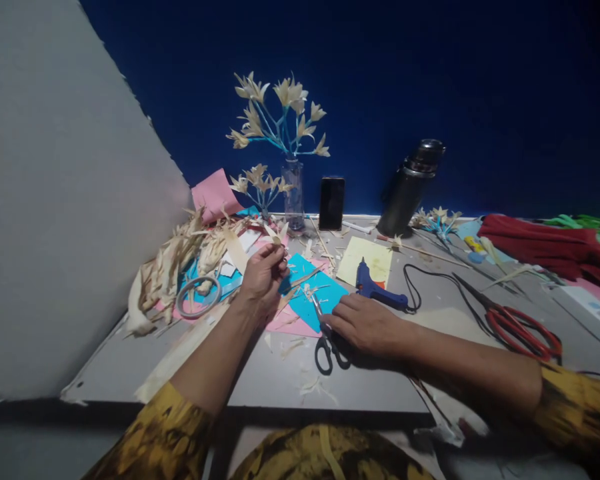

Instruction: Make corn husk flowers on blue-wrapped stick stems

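Note:
My left hand (pixel 264 273) is raised a little above the table, its fingers pinched on a pale strip of dried leaf (pixel 274 235). My right hand (pixel 365 325) rests on the table with its fingers laid over the black-handled scissors (pixel 325 340), which lie on the grey tabletop by a blue paper sheet (pixel 314 292). A blue glue gun (pixel 375 288) lies just beyond my right hand, not touched.
A heap of dried leaves (pixel 173 267) and a tape roll (pixel 199 297) lie at left. At the back stand a vase of leaf flowers (pixel 293 193), a phone (pixel 331 203) and a flask (pixel 410 187). Red-handled scissors (pixel 517 327) and red cloth (pixel 550 248) lie at right.

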Available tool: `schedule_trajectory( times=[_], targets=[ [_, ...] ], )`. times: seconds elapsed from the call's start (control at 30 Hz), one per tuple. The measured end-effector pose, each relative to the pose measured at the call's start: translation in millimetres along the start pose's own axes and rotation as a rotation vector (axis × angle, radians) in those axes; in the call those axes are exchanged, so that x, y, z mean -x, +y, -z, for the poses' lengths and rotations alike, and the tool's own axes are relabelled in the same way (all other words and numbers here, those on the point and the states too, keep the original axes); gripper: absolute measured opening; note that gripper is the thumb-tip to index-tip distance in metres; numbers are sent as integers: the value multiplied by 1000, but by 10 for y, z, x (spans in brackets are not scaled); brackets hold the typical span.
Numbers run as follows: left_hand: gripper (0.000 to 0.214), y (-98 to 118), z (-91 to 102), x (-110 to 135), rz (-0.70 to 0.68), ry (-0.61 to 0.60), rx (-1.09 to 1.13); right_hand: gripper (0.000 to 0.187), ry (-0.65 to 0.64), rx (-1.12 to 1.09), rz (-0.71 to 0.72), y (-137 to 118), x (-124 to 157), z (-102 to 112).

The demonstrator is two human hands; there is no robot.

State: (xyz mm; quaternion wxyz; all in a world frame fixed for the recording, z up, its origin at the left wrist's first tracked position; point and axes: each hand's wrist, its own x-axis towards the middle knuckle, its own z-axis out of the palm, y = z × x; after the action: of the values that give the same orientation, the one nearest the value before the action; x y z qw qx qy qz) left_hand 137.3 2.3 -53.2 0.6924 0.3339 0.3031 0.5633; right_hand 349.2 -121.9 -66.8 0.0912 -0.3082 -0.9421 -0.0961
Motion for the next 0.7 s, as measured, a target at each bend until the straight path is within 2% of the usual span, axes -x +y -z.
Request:
schedule_trajectory(
  times=[0.17,0.3,0.43,0.5,0.57,0.63,0.7],
  targets=[
    [29,-18,-37,44,34,-41,34,14,90,-77,-81,-40,-69,8],
    [29,-23,-74,98,22,-39,-22,8,341,-266,-170,-37,-167,126],
    [28,-19,-115,157,-34,-41,-110,16,543,-633,-224,-3,-332,393],
    [26,-4,-156,206,-24,-39,-162,14,599,-794,-348,23,-406,488],
    [26,17,-210,269,1,-48,-202,12,640,-895,-525,51,-452,495],
    [28,28,-259,330,6,-67,-201,16,653,-1002,-667,75,-465,416],
    [27,18,-280,366,8,-93,-169,24,628,-1121,-749,90,-454,290]
  ],
)
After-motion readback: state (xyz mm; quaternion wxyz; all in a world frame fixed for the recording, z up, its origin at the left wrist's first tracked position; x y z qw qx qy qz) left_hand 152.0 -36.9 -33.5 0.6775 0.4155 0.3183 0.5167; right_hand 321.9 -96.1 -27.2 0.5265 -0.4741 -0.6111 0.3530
